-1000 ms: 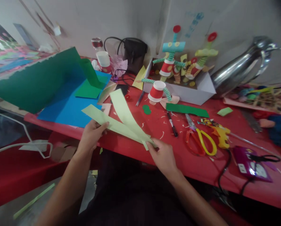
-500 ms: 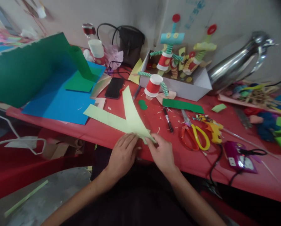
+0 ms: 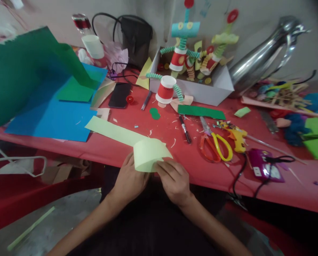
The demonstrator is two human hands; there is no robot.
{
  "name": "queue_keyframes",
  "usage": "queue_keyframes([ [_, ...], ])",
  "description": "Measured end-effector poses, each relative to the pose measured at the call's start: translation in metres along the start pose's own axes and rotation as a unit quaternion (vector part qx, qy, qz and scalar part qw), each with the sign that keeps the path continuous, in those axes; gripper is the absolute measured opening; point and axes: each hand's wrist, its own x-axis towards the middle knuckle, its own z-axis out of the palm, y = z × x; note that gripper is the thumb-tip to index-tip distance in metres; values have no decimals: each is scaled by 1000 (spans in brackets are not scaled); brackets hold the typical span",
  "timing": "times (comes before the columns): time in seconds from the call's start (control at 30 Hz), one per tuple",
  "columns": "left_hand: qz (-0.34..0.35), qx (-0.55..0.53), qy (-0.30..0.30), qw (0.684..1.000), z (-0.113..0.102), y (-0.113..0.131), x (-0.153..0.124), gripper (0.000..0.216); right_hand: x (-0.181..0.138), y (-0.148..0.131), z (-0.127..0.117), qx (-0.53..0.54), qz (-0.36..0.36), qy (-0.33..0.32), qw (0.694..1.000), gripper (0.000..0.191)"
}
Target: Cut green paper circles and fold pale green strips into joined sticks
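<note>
Two joined strips of pale green paper lie at the near edge of the red table (image 3: 116, 156). One paper strip (image 3: 113, 131) stretches flat to the left; the other, a curled strip (image 3: 150, 154), bends over toward me in a loop. My right hand (image 3: 175, 179) pinches the near end of the curled strip. Under the loop, my left hand (image 3: 131, 181) is closed at the paper's joined end, its fingertips partly hidden. Beyond the paper stands a red and white paper cup (image 3: 165, 89) with folded spring arms, near green paper circles (image 3: 154, 113).
To the right lie scissors (image 3: 220, 147), a marker (image 3: 185, 129), a yellow glue gun (image 3: 238, 139) and a purple box (image 3: 264, 165). A white box (image 3: 193, 90) with cup figures and a steel jug (image 3: 263, 53) stand behind. Blue card (image 3: 49, 121) and a phone (image 3: 119, 95) are leftward.
The upper pale green strip, which pointed away from me, is now curled over toward me. My right hand has moved in and holds its end. The view has shifted slightly.
</note>
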Motion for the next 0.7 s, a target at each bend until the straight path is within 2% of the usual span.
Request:
queue_keyframes([
  [0.3,1,-7,12,1000,-6,2,3,34,-3,-4,-11,13,1,7,1000,35],
  [0.43,32,-56,26,998,-4,2,15,43,-1,-5,-23,-13,-25,-6,1000,34],
  [0.5,24,-96,33,995,-1,-4,23,51,1,-2,-28,-34,-35,-13,999,32],
  [0.6,-90,-136,74,984,-4,-18,28,58,1,7,-34,-72,-34,-36,996,30],
  [0.67,-194,-131,171,957,-13,-24,22,60,0,13,-38,-89,-29,-62,994,30],
  [0.7,-221,-123,231,939,-20,-23,17,60,-1,15,-40,-94,-26,-76,992,31],
])
